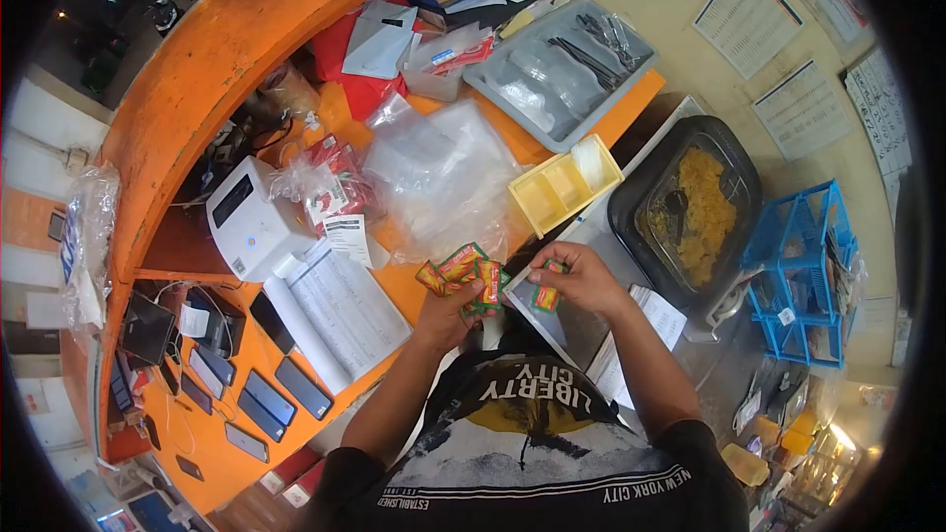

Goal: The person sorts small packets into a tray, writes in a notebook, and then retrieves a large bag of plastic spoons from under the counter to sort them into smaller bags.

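My left hand [448,317] is closed around a fanned bunch of small red, yellow and green sachets [463,268]. Between the fingers of my right hand [583,286] is a similar sachet [549,288], a short way right of the bunch. Both hands are in front of my chest, above the near edge of the orange counter [394,261]. Just beyond them lies a pile of clear plastic bags [443,172]. A yellow divided tray [552,199] stands past my right hand.
An open notebook [345,310] and a white device [251,222] are at the left, with several phones [264,404] below. A grey cutlery tray [552,128] stands at the back. On the right are a black pan of yellow food [695,217] and a blue rack [800,276].
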`<state>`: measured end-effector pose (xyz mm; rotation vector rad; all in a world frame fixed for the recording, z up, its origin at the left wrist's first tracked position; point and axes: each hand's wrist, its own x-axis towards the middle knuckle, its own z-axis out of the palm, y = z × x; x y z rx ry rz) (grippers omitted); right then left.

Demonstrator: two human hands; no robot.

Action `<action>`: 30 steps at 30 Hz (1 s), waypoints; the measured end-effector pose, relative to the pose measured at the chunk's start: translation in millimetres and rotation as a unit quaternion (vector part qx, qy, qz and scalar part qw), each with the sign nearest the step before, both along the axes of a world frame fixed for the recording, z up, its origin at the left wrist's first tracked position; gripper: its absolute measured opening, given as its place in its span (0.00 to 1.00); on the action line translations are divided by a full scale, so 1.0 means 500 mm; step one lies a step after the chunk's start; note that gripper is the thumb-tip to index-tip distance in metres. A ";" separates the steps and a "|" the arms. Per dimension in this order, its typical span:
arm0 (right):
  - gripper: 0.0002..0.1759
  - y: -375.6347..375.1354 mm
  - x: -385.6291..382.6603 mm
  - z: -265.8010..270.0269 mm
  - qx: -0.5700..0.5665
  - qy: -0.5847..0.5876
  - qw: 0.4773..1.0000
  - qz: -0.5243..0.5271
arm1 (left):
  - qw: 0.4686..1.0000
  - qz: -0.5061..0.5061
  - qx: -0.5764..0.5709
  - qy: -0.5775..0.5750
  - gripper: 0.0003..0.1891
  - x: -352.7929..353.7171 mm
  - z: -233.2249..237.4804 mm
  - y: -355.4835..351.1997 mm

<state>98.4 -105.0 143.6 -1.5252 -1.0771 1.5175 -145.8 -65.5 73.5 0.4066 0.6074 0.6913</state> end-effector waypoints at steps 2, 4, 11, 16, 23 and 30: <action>0.09 0.007 -0.007 0.002 0.041 0.033 0.998 -0.022 | 1.000 0.003 -0.003 0.028 0.19 0.007 0.000 0.000; 0.09 0.016 -0.017 -0.012 0.081 0.009 0.997 0.005 | 0.999 0.009 -0.005 0.049 0.19 0.020 0.016 -0.006; 0.08 0.031 -0.008 -0.034 0.064 -0.078 0.994 0.028 | 0.995 0.035 -0.028 0.084 0.19 0.045 0.058 -0.014; 0.07 0.081 0.084 -0.025 0.061 -0.163 0.984 -0.046 | 0.994 0.034 -0.011 0.108 0.19 0.019 0.026 -0.009; 0.19 0.221 0.101 -0.093 0.071 -0.451 0.884 0.104 | 0.993 0.010 0.042 0.114 0.19 0.044 0.017 -0.022; 0.23 0.113 0.023 -0.051 0.176 -0.213 0.960 0.054 | 0.999 -0.012 -0.016 0.044 0.20 0.051 -0.016 -0.027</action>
